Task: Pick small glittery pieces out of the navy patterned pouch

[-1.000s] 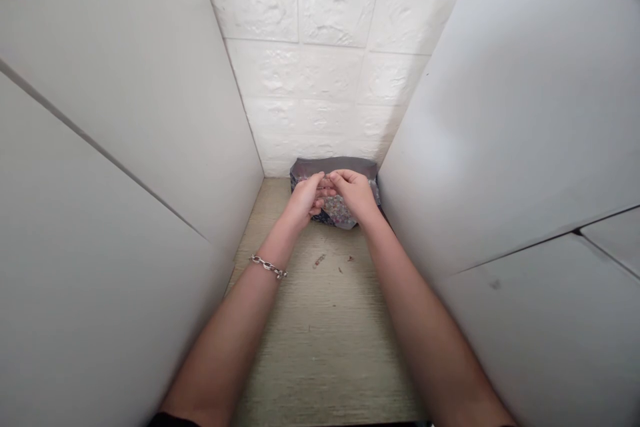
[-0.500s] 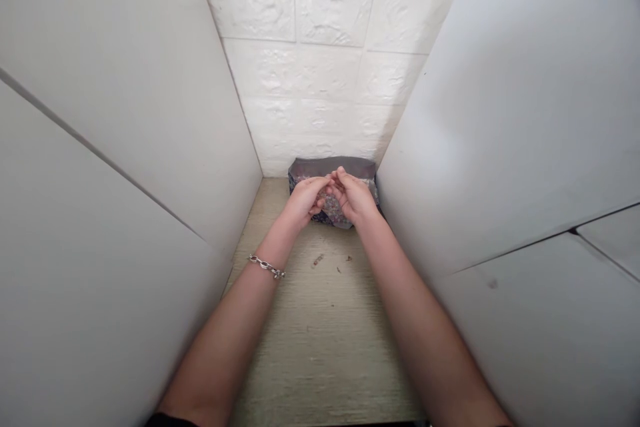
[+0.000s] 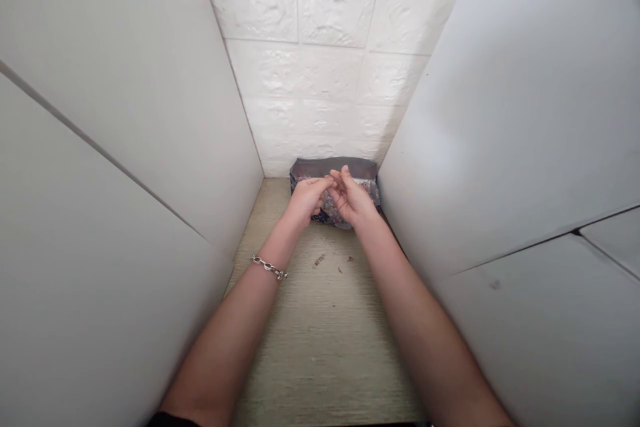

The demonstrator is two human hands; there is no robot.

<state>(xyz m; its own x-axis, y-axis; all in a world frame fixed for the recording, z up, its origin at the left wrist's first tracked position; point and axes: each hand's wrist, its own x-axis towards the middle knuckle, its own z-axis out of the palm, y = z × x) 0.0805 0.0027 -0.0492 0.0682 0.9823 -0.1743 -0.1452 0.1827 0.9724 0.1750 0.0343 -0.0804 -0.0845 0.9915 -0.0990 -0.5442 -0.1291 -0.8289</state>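
Both my hands meet at their fingertips just in front of a dark patterned fabric container [image 3: 333, 165] with a grey lining, which sits against the back wall. Small mixed pieces and clear plastic show inside it, too fine to name. My left hand [image 3: 306, 201] is closed, thumb and fingers pinched together; whatever lies between them is too small to make out. My right hand [image 3: 353, 197] faces it with palm turned inward, thumb raised and fingers curved towards the left fingertips. A silver chain bracelet [image 3: 270, 267] circles my left wrist.
Several tiny brownish bits, one of them a short clear strip [image 3: 319, 261], lie on the pale wood-grain surface [image 3: 320, 360]. White panels rise close on the left [image 3: 125, 133] and right [image 3: 525, 113]. A white brick-textured wall [image 3: 330, 73] closes the back.
The left fingers have drawn in closer to a pinch. My right thumb and fingers have spread slightly apart. The container and the bits on the surface stay where they were.
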